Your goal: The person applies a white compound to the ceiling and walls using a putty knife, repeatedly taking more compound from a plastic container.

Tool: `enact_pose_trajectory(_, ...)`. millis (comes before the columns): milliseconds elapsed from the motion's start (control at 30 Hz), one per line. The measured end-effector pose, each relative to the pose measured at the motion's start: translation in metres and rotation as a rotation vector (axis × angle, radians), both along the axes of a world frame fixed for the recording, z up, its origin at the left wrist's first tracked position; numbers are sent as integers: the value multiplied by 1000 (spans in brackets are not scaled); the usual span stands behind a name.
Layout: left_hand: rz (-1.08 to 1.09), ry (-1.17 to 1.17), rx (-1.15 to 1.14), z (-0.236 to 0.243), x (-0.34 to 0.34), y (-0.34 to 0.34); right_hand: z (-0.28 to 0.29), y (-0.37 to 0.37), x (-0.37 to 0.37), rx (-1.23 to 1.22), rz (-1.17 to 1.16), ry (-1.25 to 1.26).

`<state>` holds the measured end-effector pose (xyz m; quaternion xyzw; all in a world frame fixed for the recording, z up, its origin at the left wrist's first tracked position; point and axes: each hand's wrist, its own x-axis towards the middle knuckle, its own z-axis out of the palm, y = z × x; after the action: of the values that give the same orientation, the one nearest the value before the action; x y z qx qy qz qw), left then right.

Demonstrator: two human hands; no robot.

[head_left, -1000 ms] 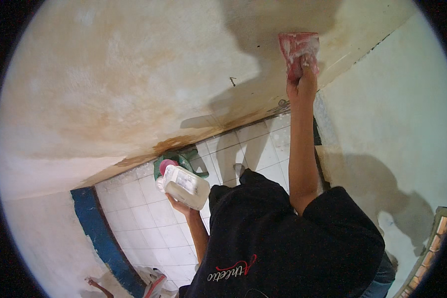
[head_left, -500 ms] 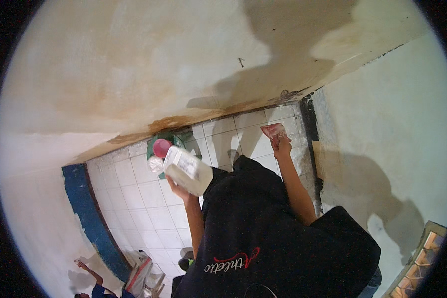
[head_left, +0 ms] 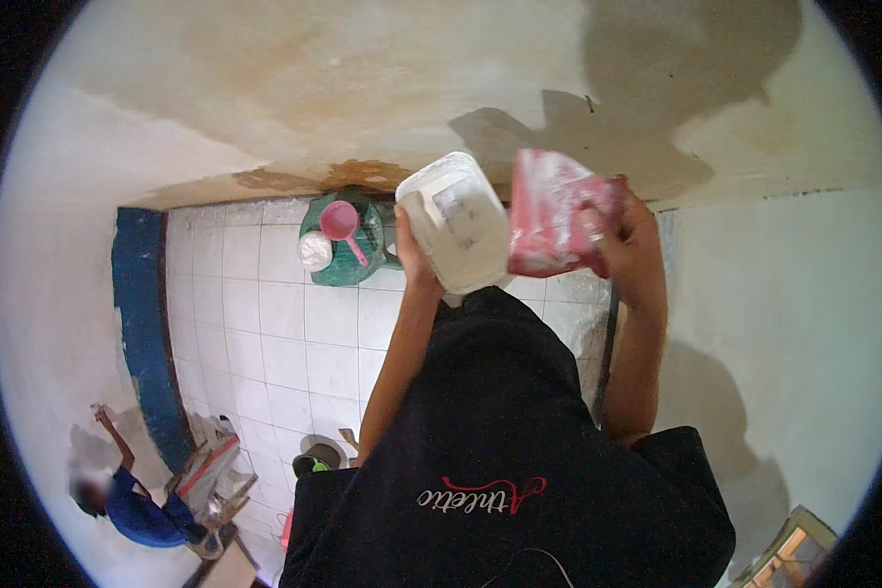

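Observation:
My left hand grips a whitish rectangular plastic tub by its side, with the tub raised in front of my chest. Close by on the right, my right hand is closed around a flat red putty spreader smeared with white paste. The spreader's edge is right beside the tub's rim; whether they touch I cannot tell. What lies at the bottom of the tub is hard to make out. Ahead is a patchy, brown-stained wall bearing my shadow.
Below on the white tiled floor is a green stool-like object with a pink dipper and a white bundle. A blue strip runs up the left side. At lower left, another person reaches to the wall near sacks.
Both hands have risen and come together. The spreader has moved left and up to the tub's side, and the tub has moved right and up. My view has turned.

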<state>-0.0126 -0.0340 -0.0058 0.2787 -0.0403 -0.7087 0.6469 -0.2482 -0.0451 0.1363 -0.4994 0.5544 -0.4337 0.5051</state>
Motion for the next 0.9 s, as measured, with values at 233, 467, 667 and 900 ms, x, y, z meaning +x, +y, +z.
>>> enact_pose_trajectory(233,90,-83,-47,28,-22,7,-14,-18,88,-313,333,894)
enact_pose_trajectory(467,174,-38,44,38,-11,9,-46,-27,114,-308,357,856)
enact_pose_trajectory(667,91,-253,74,-20,2,-3,-95,-36,121,-391,302,588)
enact_pose_trajectory(900,25,-613,86,-23,20,-2,-135,-45,110,-58,359,306)
